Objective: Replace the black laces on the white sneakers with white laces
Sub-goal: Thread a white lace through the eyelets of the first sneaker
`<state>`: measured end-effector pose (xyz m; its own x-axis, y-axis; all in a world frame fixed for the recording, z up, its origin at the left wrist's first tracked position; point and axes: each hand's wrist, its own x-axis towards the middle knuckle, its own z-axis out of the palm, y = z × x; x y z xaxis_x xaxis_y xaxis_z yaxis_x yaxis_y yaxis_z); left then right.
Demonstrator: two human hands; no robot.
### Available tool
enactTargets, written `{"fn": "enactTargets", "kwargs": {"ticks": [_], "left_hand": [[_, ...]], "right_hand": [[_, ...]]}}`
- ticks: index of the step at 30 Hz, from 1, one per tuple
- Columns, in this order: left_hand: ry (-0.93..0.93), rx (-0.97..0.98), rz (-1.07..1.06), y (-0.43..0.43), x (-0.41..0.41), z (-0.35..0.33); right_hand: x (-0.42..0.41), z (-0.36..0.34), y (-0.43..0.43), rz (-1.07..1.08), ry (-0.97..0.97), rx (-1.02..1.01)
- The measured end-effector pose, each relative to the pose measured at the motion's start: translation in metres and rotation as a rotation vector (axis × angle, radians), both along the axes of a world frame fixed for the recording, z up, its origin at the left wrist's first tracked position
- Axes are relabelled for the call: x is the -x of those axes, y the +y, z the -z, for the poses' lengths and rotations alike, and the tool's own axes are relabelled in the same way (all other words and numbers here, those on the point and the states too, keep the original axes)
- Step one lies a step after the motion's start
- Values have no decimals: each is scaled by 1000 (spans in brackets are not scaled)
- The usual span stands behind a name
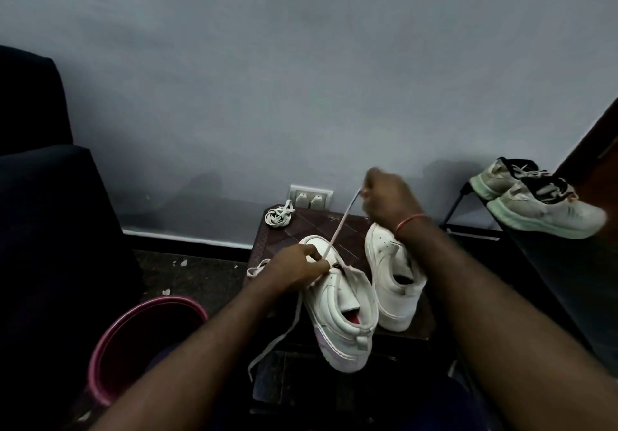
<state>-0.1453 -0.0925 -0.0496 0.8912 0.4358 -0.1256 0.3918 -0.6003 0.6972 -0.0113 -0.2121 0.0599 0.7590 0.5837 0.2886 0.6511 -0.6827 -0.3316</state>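
Head view: right hand [388, 198] pinches white lace [341, 226], taut, running far-right from the near sneaker [341, 300] eyelets; left hand [297, 268] grips there, nearer the eyelets.

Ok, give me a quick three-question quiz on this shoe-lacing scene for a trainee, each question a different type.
1. True or false: the right hand holds the flat white lace stretched taut, while the left hand pinches its lower part.
2. Where does the coiled white lace bundle lie? A) on the floor B) on the far left corner of the small dark brown table C) inside a shoe
3. Count: how many white leather sneakers are on the table?
Key: 1 true; 2 B; 3 two.
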Motion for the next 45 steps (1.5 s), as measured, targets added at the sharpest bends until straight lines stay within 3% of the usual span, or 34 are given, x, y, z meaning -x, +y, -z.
{"fn": "enactTargets", "kwargs": {"ticks": [2, 4, 8, 13, 17, 22, 26, 31, 35, 38, 45], "left_hand": [[-9, 4, -13, -2, 1, 0], [-7, -6, -36, -4, 2, 0], [-115, -65, -85, -5, 4, -7], [-505, 205, 23, -12, 0, -30], [-585, -36, 18, -8, -3, -45], [-587, -11, -3, -14, -5, -47], [-553, 139, -59, -20, -1, -44], [-477, 262, -162, -9, -7, -28], [-275, 72, -47, -2, -6, -21], [-118, -64, 102, -9, -6, -17], [-181, -118, 60, -16, -9, -14]], "right_hand": [[-11, -18, -10, 151, 155, -356], [-5, -21, -16, 148, 291, -454], [18, 8, -13, -40, 243, -216], [38, 24, -3, -192, 240, -82], [40, 18, -1, -233, 230, -106], [41, 25, -3, -198, 287, -199], [41, 35, -6, -175, 432, -307], [45, 46, -11, -116, 423, -156], [57, 60, -22, -114, 330, 146], [65, 76, -19, -73, 246, 243], [61, 98, -26, 132, 398, -92]]}}
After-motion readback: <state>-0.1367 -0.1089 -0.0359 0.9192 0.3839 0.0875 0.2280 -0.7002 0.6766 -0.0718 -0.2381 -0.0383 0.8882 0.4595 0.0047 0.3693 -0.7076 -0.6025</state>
